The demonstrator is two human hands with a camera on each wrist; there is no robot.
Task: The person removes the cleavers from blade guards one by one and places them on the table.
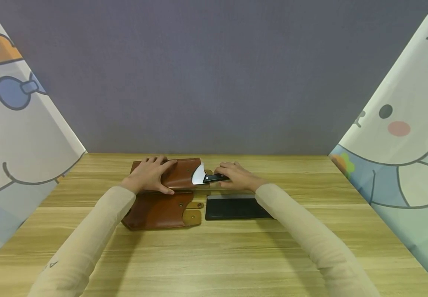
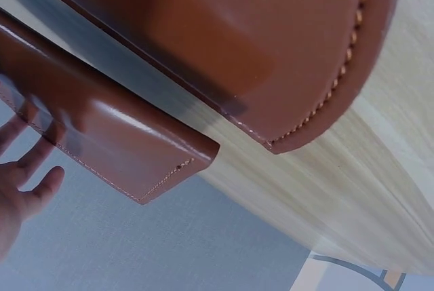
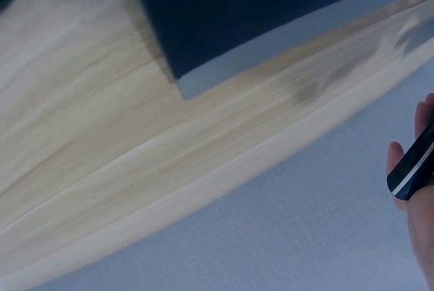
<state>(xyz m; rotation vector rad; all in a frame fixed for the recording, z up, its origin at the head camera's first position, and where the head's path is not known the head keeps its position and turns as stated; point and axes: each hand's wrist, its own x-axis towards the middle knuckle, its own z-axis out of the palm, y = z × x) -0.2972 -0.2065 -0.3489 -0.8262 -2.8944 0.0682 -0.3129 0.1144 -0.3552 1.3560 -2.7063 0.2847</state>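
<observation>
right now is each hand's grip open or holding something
Left hand: grip open, spread over the far brown sheath.
Right hand: grip closed, holding the black knife handle.

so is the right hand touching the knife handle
Touching. The right wrist view shows the knife handle lying right against the right hand, no gap between them, with the handle's end sticking out.

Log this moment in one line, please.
left grip: rests on far brown sheath | right grip: holds black knife handle | blade: partly inside that sheath | near brown sheath, black flat object: on table
</observation>
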